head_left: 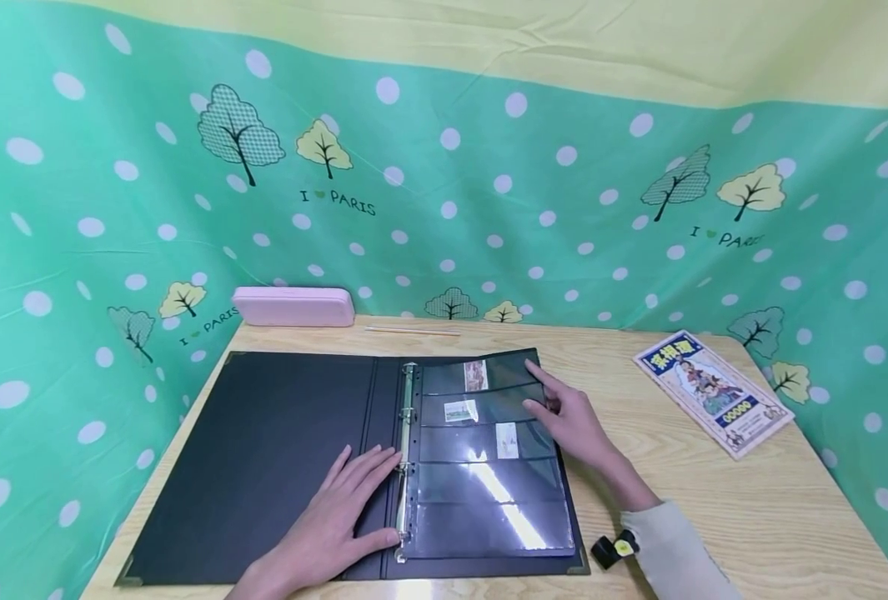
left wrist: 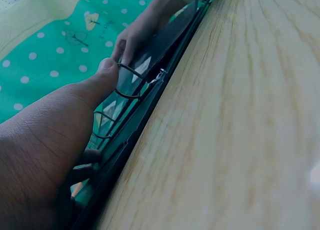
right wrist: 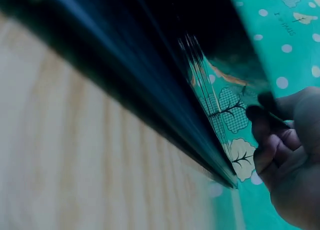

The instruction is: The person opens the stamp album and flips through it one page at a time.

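A black ring binder [head_left: 286, 450] lies spread on the wooden table. Its rings [head_left: 406, 414] carry black pocket pages [head_left: 444, 481], and three small stamps [head_left: 476, 376] show in the upper pockets of the top page. My left hand [head_left: 331, 521] rests across the spine with fingers extended to the rings; its thumb lies by a ring in the left wrist view. At the right edge, near the top corner, my right hand [head_left: 574, 421] pinches the top page [right wrist: 235, 45] between thumb and fingers. That page stands lifted from the stack below in the right wrist view.
A pink case [head_left: 293, 307] stands at the back left, with a thin pencil-like stick [head_left: 413, 331] beside it. On the right lies a colourful printed booklet [head_left: 714, 393]. A polka-dot cloth [head_left: 489, 192] hangs behind and around the table.
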The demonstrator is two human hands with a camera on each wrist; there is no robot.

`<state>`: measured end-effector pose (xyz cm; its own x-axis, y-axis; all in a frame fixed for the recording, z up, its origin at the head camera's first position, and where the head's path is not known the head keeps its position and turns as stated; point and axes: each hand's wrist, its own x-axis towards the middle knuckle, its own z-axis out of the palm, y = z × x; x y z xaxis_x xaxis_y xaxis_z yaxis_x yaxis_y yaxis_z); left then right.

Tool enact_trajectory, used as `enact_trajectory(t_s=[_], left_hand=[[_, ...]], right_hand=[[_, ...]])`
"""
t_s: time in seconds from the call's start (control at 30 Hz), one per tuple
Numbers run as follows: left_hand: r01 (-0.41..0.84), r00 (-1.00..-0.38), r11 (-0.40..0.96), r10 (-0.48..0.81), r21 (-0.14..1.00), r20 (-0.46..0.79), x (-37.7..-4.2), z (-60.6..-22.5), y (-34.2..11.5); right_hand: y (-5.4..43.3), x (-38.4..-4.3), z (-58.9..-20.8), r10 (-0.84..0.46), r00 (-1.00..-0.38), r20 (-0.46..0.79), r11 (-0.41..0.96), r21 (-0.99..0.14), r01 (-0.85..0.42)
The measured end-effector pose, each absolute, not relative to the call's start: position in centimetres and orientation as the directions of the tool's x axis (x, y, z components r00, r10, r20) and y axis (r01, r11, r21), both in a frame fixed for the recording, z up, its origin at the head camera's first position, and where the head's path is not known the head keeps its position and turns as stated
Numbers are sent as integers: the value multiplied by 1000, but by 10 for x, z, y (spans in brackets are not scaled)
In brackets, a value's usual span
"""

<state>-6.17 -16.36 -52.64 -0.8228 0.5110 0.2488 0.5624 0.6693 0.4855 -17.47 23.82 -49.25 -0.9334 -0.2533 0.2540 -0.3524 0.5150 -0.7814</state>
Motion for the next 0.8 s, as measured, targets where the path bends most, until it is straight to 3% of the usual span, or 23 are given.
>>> enact_trajectory(t_s=[0.4,0.57,0.8], left_hand=[[543,-832,661,505,517,229,-62,-529,-165],[498,-855,657,480,565,195,-62,-528,-164],[333,-929,586,336,739,152,-58,-516,-162]], right_hand=[[238,-170,-477,-285,-925,251,7,-965,-264],[234,-165,-469,-398,-864,309,-225,-946,-235],[221,-154,-467,-463,-763,451,-354,-883,-307]])
